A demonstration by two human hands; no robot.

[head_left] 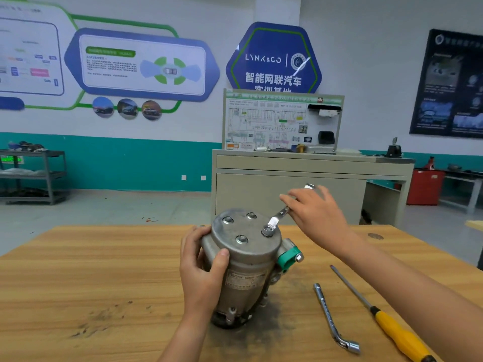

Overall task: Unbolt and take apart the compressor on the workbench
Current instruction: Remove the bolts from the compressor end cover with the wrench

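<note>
Toward the near right edge of the pale wooden counter lie a yellow-handled screwdriver and a chrome L-shaped socket wrench, both untouched. At the counter's middle the grey cylindrical metal compressor stands on end. The left hand has its grip wrapped round the casing. Beyond, the right hand closes its grip on a silver ring spanner set over one of four top-cover bolts. All four look seated, though the spannered one may be slightly raised. The cover is on, so I judge the job barely begun.
</note>
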